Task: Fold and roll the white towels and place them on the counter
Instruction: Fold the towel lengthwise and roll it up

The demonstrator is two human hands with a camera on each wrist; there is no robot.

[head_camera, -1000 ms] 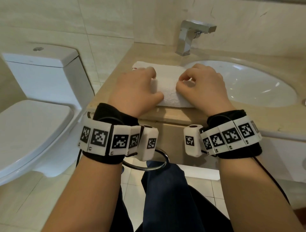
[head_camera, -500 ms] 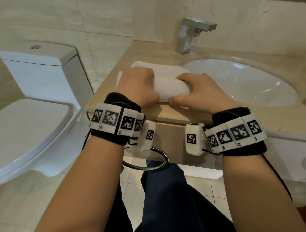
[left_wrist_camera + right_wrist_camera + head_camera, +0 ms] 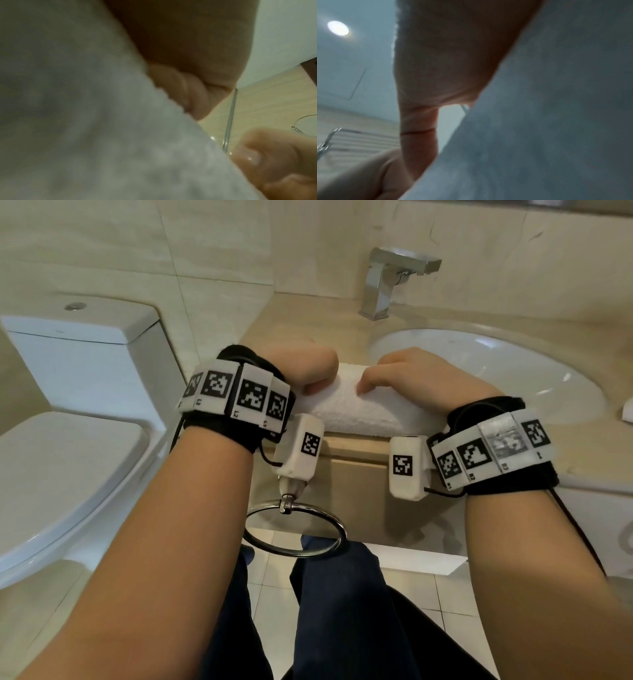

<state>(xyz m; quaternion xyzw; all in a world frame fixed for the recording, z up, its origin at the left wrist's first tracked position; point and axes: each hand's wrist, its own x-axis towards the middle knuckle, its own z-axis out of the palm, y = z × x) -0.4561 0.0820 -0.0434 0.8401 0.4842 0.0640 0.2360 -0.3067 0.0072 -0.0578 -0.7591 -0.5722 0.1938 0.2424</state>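
A white towel (image 3: 356,409) lies rolled into a thick cylinder along the front edge of the beige counter (image 3: 301,326), left of the sink. My left hand (image 3: 308,371) grips its left end with fingers curled over the top. My right hand (image 3: 407,378) grips the right end, fingers bent down onto the roll. Close up, the left wrist view shows blurred towel (image 3: 85,121) under my curled fingers (image 3: 180,88), and the right wrist view shows towel (image 3: 547,121) beneath my palm. The far side of the roll is hidden by my hands.
A white oval sink basin (image 3: 496,371) with a chrome faucet (image 3: 390,282) sits right of the towel. A white toilet (image 3: 68,412) stands to the left. A chrome towel ring (image 3: 296,529) hangs below the counter front, above my dark trousers.
The flat folded towel has been rolled toward me into a full cylinder. Both hands have moved back with it to the counter's front edge.
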